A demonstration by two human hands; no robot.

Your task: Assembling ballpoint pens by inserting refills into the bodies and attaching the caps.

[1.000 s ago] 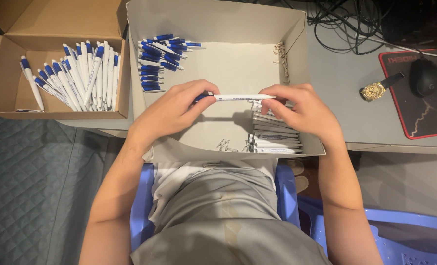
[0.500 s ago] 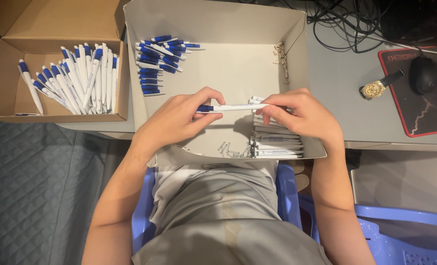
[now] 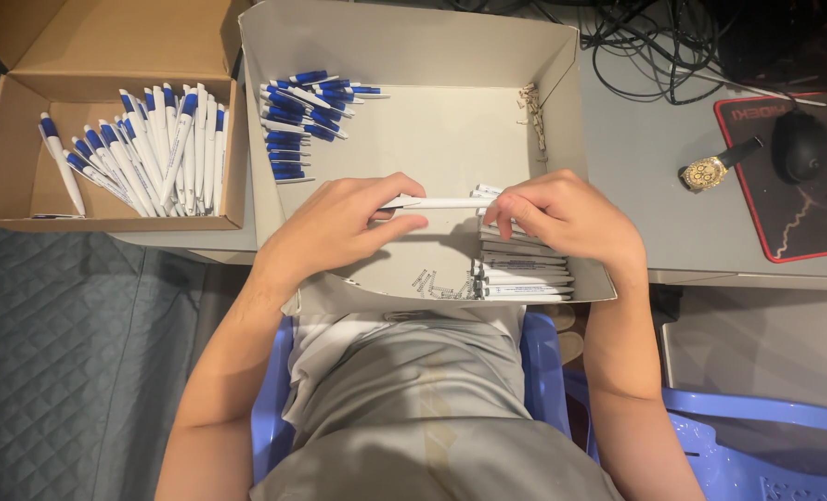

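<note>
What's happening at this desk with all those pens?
A seated person holds one white pen barrel level between both hands, the left hand at one end and the right hand at the other, over a grey cardboard box. That box holds a pile of blue pen parts at the far left and a stack of white barrels at the near right. A brown box alongside holds finished blue-and-white pens.

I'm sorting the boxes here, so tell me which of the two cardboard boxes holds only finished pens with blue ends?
The brown box at far left; its pens lie in one loose fan. The grey box under the hands also holds stacked white barrels.
</note>
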